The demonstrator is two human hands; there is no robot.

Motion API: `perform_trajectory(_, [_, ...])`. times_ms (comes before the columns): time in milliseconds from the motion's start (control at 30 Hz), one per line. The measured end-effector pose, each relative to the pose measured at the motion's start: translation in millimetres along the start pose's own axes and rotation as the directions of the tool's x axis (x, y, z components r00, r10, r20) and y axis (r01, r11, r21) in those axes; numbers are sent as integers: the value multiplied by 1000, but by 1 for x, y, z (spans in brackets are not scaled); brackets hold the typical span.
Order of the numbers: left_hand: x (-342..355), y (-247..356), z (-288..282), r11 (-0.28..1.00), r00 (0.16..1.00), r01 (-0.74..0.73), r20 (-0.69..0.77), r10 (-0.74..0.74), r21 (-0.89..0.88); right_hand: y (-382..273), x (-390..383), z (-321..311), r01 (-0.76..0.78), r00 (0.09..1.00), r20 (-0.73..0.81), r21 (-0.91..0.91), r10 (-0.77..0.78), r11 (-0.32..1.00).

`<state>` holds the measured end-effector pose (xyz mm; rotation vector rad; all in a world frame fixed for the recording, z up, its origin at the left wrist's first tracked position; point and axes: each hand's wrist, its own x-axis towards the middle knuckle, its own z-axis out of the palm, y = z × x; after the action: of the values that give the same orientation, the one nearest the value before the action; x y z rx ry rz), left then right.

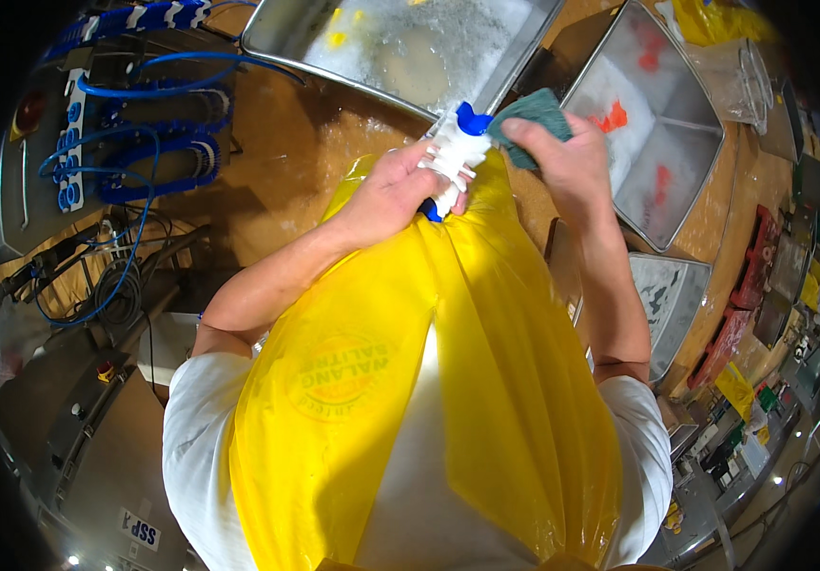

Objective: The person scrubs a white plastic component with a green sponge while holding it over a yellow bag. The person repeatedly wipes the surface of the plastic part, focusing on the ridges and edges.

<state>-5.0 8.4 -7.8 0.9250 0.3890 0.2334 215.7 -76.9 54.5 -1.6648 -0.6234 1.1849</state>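
Observation:
My left hand is closed around a white plastic part with blue end pieces, which looks like a piece of conveyor chain. It is held tilted in front of the yellow plastic apron, near the front edge of a metal tub of foamy water. In my right hand is a green scouring pad, pinched between thumb and fingers. The pad is beside the blue upper end of the part; whether they touch I cannot tell. My left fingers partly hide the part's lower section.
The metal tub holds suds and yellow pieces. To its right, a two-part metal basin contains orange-red pieces, with a smaller metal tray nearer. Blue chain loops and blue hoses hang at left. A clear container stands far right.

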Motion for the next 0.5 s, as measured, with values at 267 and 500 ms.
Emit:
perform_trajectory(267, [1, 4, 9, 987, 999, 3, -37, 3, 163, -18, -22, 23, 449, 892, 177, -432, -415, 782])
perform_trajectory(500, [-7, -2, 11, 997, 996, -53, -69, 57, 59, -15, -26, 13, 527, 849, 246, -463, -468, 712])
